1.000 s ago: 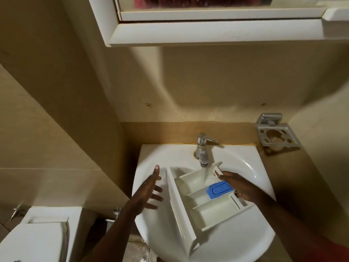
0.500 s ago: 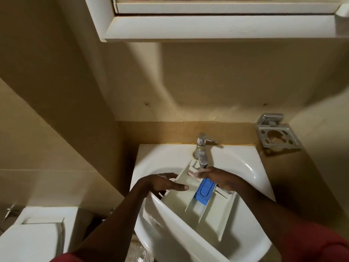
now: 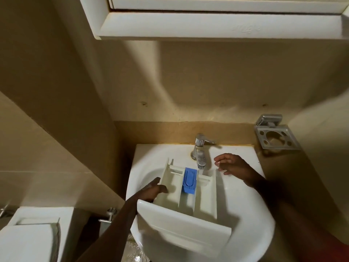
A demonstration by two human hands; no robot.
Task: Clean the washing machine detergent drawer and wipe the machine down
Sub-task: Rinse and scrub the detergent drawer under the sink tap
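Observation:
A white detergent drawer [image 3: 205,195] lies in the white sink [image 3: 245,201], its front panel toward me and its back end under the tap [image 3: 199,150]. A blue insert [image 3: 189,180] sits in the middle compartment. Water runs from the tap into the drawer's far right end. My left hand [image 3: 151,191] grips the drawer's left wall, with fingers curled over the edge. My right hand [image 3: 233,165] hovers to the right of the tap, fingers apart, holding nothing and clear of the drawer.
A metal holder [image 3: 275,135] is fixed to the wall at the right of the sink. A white cabinet [image 3: 217,23] hangs overhead. A white toilet cistern [image 3: 34,231] stands at the lower left, with a valve [image 3: 109,216] beside it.
The drawer has turned so its front panel faces me and its length runs toward the tap. My right hand let go and moved right of the tap; my left hand took hold of the left wall.

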